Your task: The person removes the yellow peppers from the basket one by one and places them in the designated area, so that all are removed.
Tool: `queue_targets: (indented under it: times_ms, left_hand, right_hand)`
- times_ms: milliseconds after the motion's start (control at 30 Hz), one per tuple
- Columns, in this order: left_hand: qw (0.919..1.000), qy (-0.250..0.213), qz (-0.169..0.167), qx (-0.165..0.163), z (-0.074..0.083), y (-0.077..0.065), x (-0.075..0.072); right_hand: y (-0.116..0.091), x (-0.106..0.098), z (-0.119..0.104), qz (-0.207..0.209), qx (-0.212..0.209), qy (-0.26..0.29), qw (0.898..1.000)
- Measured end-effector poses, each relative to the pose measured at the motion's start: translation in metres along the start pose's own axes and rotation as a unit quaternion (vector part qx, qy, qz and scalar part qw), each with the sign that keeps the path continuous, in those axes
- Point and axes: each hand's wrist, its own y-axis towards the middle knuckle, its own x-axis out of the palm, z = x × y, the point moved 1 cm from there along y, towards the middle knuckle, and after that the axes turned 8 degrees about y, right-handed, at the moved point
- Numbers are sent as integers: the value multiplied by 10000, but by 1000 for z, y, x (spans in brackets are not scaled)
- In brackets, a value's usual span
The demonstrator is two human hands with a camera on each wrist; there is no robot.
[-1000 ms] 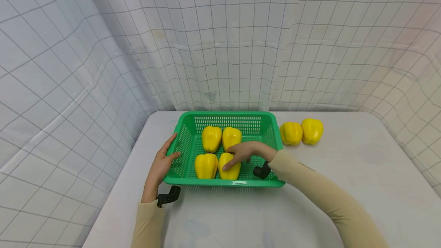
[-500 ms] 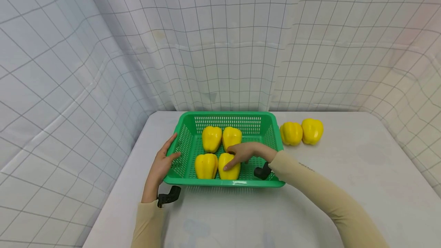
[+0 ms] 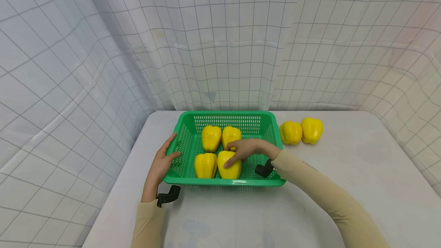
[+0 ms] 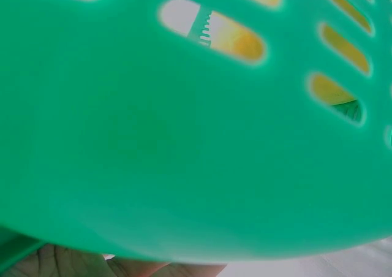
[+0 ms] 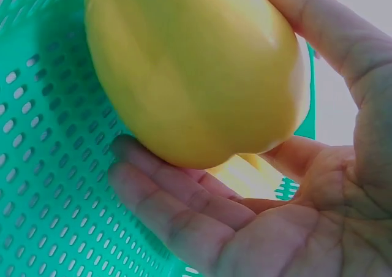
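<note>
In the head view, a green plastic basket holds several yellow bell peppers, two at the back and two in front. My right hand reaches in over the right side and grips the front right bell pepper, thumb on its near face. In the right wrist view, the fingers curve under that bell pepper. At the basket's left side my left hand holds the rim, its thumb reaching inward. The left wrist view is mostly filled by the basket wall, with part of the hand below.
Two more yellow bell peppers lie side by side on the white table, just right of the basket. A white gridded curtain hangs behind the table and along both sides.
My right hand has shifted slightly up and right, and the front right bell pepper has risen a little with it. The left hand keeps its place on the basket.
</note>
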Motion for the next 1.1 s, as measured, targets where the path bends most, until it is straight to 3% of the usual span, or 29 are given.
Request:
queue_targets:
  times_ms: [233,467,667,1100]
  left_hand:
    - [10000,0,-18,46,0,1,-1]
    - [10000,-6,-28,46,0,1,-1]
    - [10000,3,-24,32,0,0,0]
    - [10000,34,-5,43,-2,1,0]
  right_hand:
    - [-7,-6,-3,154,-108,247,9995]
    - [-15,-13,-1,539,-336,-51,9980]
    - [-21,-18,-1,880,-534,14,9947]
    - [-45,-25,0,1775,-943,684,9772]
